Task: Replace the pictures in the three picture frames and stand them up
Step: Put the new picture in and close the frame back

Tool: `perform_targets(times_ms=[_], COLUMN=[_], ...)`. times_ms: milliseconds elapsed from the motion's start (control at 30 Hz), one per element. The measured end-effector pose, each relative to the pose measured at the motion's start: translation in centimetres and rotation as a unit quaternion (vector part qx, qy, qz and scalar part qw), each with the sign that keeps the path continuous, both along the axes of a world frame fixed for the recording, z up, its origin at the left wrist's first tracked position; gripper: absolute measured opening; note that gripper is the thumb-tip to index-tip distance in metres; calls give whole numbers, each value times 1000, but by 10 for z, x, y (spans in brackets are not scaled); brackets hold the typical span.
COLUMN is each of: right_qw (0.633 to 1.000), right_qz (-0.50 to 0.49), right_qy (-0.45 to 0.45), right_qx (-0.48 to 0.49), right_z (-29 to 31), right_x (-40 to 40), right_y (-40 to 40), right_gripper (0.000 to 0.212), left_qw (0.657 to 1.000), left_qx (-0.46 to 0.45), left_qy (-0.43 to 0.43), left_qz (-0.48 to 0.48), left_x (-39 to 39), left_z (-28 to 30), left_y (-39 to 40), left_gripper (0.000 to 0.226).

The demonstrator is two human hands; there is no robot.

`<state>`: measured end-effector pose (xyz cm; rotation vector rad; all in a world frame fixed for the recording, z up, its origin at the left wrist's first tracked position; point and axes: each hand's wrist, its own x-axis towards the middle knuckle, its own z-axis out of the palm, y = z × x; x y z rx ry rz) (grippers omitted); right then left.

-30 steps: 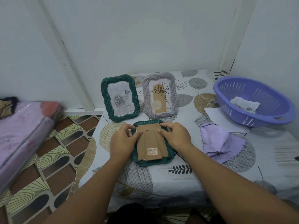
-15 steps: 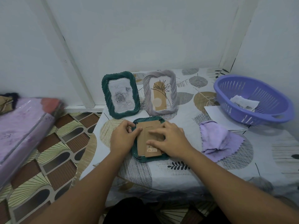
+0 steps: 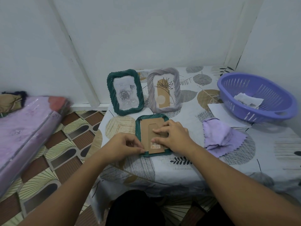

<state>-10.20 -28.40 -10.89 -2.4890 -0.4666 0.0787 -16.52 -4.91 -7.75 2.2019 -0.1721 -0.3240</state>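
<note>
White walls corner our counter [image 3: 179,170], where two frames already stand. The third frame [image 3: 153,136] lies face down between our hands. Our left hand [image 3: 125,145] has slid from its upper edge to the lower-left corner, its grip pinching there; our right hand [image 3: 172,136] presses flat on the backing [image 3: 145,132]. We judge the back nearly secured.

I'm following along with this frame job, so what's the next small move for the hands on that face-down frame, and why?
Probably turn the clip at the near-left corner. The face-down green frame lies flat, its cardboard back seated; the right hand presses on it while the left hand pinches at that corner. Two frames behind already stand.
</note>
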Motion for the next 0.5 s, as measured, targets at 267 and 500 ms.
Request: perform_targets(times_ms=[267,500], right_qw=[1000,1000], right_qz=[-4,-5], right_qy=[14,18], right_qx=[4,9], right_z=[3,2], right_x=[-2,-1], right_y=[0,0], right_gripper=[48,47], left_qw=[1000,993], left_qx=[11,93], left_qy=[-5,-75], left_qz=[5,9], left_x=[-4,-5], left_z=[3,0], left_y=[-2,-6], left_gripper=[10,7])
